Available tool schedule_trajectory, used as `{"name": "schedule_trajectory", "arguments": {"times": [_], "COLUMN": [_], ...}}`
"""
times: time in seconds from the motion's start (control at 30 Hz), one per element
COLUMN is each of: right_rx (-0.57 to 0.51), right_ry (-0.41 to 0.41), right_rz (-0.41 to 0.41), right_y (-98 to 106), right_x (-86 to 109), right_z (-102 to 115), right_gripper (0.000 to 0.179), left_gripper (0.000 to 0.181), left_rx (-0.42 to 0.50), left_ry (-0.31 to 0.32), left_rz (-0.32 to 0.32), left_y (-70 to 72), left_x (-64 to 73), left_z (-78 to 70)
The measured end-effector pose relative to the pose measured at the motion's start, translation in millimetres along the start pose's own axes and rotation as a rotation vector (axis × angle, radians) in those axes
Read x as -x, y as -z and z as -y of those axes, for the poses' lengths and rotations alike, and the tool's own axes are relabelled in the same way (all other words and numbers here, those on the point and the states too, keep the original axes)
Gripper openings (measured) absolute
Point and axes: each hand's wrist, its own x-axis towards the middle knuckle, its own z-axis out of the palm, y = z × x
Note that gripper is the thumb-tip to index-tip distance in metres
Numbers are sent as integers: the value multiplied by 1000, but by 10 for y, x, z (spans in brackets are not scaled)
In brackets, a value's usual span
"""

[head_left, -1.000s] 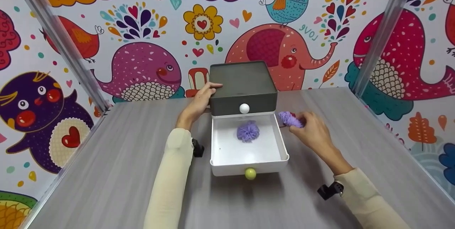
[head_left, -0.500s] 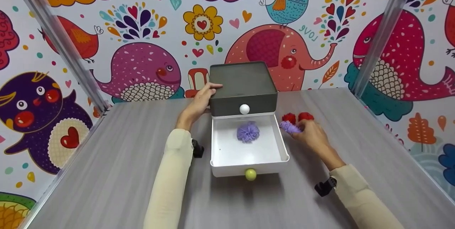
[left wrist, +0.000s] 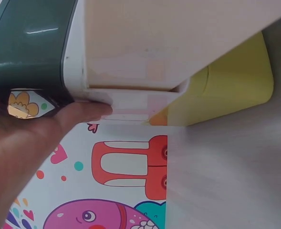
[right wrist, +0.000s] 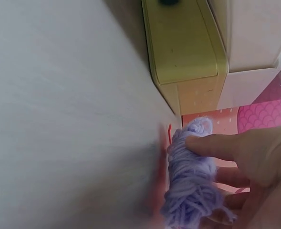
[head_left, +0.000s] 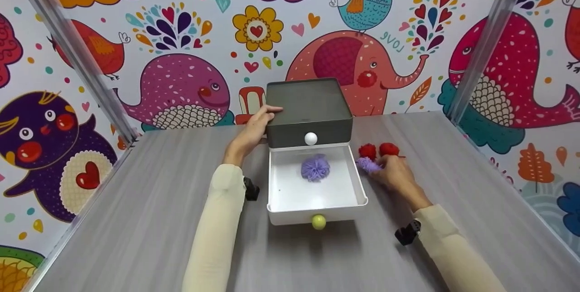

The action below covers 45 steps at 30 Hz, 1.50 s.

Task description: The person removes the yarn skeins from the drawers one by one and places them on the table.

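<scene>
A stacked drawer box (head_left: 310, 101) has a dark green top tier, and its white drawer (head_left: 317, 197) is pulled out. Inside lies a purple yarn pom-pom (head_left: 316, 168). My left hand (head_left: 252, 134) rests against the left side, one finger on the top; in the left wrist view its thumb (left wrist: 90, 110) lies straight along the white side. Right of the drawer, my right hand (head_left: 395, 172) pinches a purple yarn bundle (right wrist: 190, 176) between thumb and fingers. Two red yarn bundles, one left (head_left: 367, 151) and one right (head_left: 389, 149), lie just beyond that hand.
A yellow bottom tier (right wrist: 188, 52) stands under the white one. The drawer sticks out toward me, with a yellow-green knob (head_left: 319, 222). Behind the grey table (head_left: 158, 219) rises a patterned wall (head_left: 181, 83), with metal posts (head_left: 480, 42) at its corners.
My right hand with the purple yarn bundle has come lower and slightly toward me, uncovering the two red yarn bundles. My left hand and the drawer box stay in place.
</scene>
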Motion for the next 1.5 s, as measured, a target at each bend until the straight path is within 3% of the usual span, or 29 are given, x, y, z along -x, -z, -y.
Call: {"name": "schedule_trajectory", "arguments": {"times": [0.23, 0.57, 0.73, 1.07, 1.5], "right_rx": [-86, -99, -33, -92, -51], "right_ry": [-83, -95, -49, -88, 104], "right_rz": [80, 92, 58, 87, -6], "right_y": [-20, 16, 67, 212, 331], "right_x": [-7, 23, 40, 129, 308], "right_z": [-25, 48, 131, 383, 701], "right_gripper": [33, 55, 53, 51, 41], "left_gripper": [41, 41, 41, 42, 41], "left_rx": [1, 12, 19, 12, 12], "left_ry": [0, -7, -10, -12, -2], "left_rz": [3, 3, -1, 5, 4], "left_y": [4, 8, -2, -7, -8], "left_x": [-12, -7, -1, -9, -6], "left_z": [10, 18, 7, 9, 5]}}
